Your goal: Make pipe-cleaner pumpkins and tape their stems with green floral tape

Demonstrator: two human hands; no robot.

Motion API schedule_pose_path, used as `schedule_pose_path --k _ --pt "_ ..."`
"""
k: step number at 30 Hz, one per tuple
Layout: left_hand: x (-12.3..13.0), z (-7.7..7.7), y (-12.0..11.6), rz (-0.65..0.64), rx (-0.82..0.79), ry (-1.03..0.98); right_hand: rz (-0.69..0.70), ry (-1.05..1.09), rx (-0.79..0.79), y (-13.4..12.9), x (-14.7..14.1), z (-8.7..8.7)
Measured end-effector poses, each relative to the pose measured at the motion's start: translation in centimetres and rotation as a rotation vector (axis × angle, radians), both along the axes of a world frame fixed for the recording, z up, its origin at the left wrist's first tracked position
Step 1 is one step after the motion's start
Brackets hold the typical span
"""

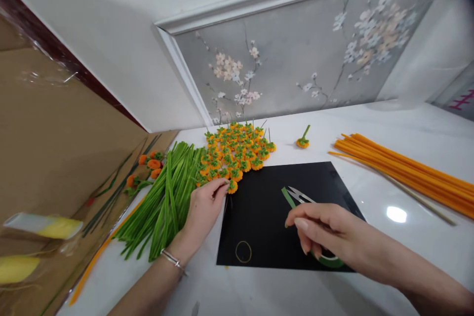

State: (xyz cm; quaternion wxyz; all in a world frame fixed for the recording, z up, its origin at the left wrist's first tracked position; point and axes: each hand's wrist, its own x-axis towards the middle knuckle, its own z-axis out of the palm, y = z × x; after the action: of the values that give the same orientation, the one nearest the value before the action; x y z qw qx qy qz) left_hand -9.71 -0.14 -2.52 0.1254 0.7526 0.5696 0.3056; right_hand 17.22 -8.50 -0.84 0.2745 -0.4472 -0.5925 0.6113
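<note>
My left hand (207,203) pinches a small orange flower with a green base (232,187) at the near edge of a cluster of similar flower heads (240,145). Over the black mat (255,222) is my right hand (328,229), its thumb and fingers curled together; whether anything sits between them I cannot make out. Just beyond its fingers lie silver-bladed snips (299,194) and the end of a green tape strip (288,198). Partly hidden beneath that hand is a roll of green tape (331,260).
Green chenille stems (166,202) lie left of the mat, orange ones (403,173) to the right. One flower (302,142) stands apart behind the mat. A yellow ring (243,252) rests on it. Cardboard (74,123) at left bears darker orange flowers (153,164).
</note>
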Motion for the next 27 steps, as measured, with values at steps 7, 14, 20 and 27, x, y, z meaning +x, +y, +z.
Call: schedule_pose_path --k 7,14,20,27 --pt "-0.3 -0.4 0.2 -0.020 0.040 0.014 -0.098 -0.106 0.110 1.0 1.6 0.1" --pt "-1.1 1.5 -1.6 0.008 -0.068 -0.242 -0.249 -0.164 0.265 1.7 2.7 -0.3" --pt "-0.1 3.3 -4.3 0.022 -0.055 -0.205 -0.597 -0.343 0.576 3.0 4.0 -2.8" --pt "1.0 3.9 -6.5 -0.240 -0.255 0.065 -0.727 -0.473 0.638 4.6 5.1 -5.4"
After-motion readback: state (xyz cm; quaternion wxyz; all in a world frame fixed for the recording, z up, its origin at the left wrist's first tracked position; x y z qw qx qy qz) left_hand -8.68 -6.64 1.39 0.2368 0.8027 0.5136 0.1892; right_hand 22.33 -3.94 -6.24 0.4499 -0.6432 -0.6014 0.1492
